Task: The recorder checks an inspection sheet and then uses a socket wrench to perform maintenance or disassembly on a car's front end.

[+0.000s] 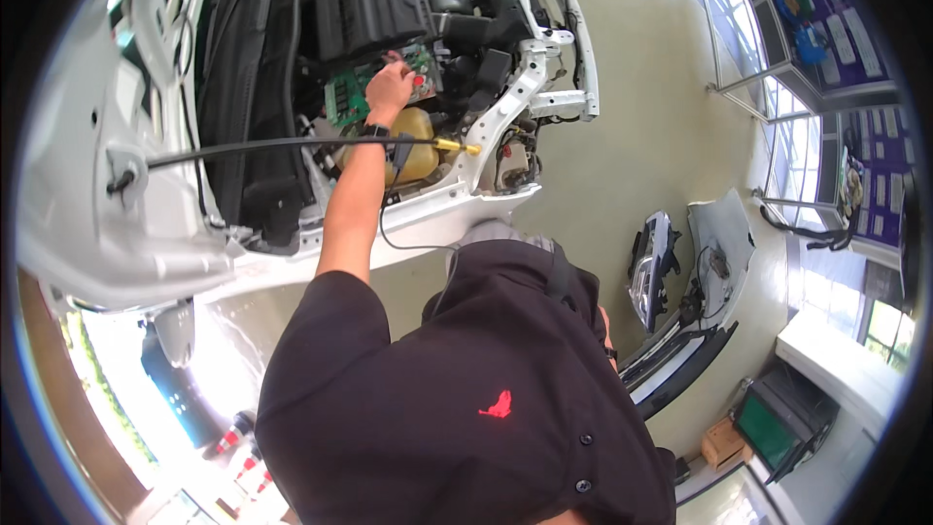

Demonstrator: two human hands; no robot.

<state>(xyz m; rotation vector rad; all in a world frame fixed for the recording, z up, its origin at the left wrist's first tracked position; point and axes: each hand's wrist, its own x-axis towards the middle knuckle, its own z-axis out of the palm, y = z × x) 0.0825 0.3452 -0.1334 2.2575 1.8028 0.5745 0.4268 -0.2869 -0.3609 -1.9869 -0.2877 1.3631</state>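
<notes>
My left hand (390, 87) reaches into the engine bay of a white car, fingers bent at a green circuit board (348, 96). Whether the fingers grip anything is too small to tell. Beside them on the board's right part is a red round knob or button (418, 80). A black plastic engine cover (375, 4) lies just beyond the hand. Below my wrist sits a yellowish plastic reservoir (415, 149), and a black prop rod (291, 146) with a yellow end crosses above my forearm. My right hand is out of view; only part of that arm shows beside my dark shirt.
The raised hood (95, 233) is at the left. A removed headlight (649, 270), a fender panel (721, 233) and a bumper part (674, 372) lie on the floor at right. Metal-framed display stands (773, 73) stand at the upper right. A black cable (386, 230) hangs over the fender towards my body.
</notes>
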